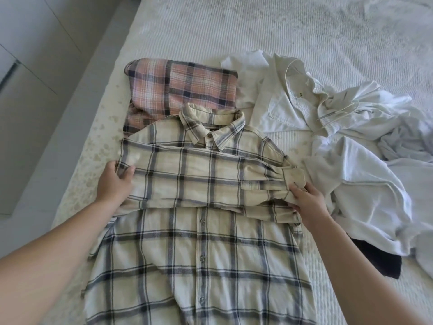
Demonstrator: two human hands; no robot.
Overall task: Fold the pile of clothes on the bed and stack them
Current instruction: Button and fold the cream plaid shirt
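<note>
Gripping with both hands: my left hand (114,181) has its fingers curled round the left folded edge of the cream plaid button-up flannel shirt (199,242), thumb on top of the cloth, forearm coming in from the lower left. My right hand (307,202) pinches the shirt's sleeve just beside the cuff (294,178), fingers curled into the fabric, forearm coming in from the lower right. That sleeve lies folded straight across the chest, below the collar (212,127).

Shirt is spread face up, button placket running down the middle, on the white ribbed bedspread (257,31); its hem runs out of frame at the bottom. Just behind it, touching the collar area, sits a folded pink-and-navy plaid flannel shirt (180,87). Right of both is a rumpled heap of white garments (346,141), one with drawstrings, and a dark piece of cloth (379,263) pokes out under its near edge.

Bed's left edge runs diagonally close beside my left hand; beyond it is pale grey floor (35,90). Bare bedspread lies open at the far side and top right.
</note>
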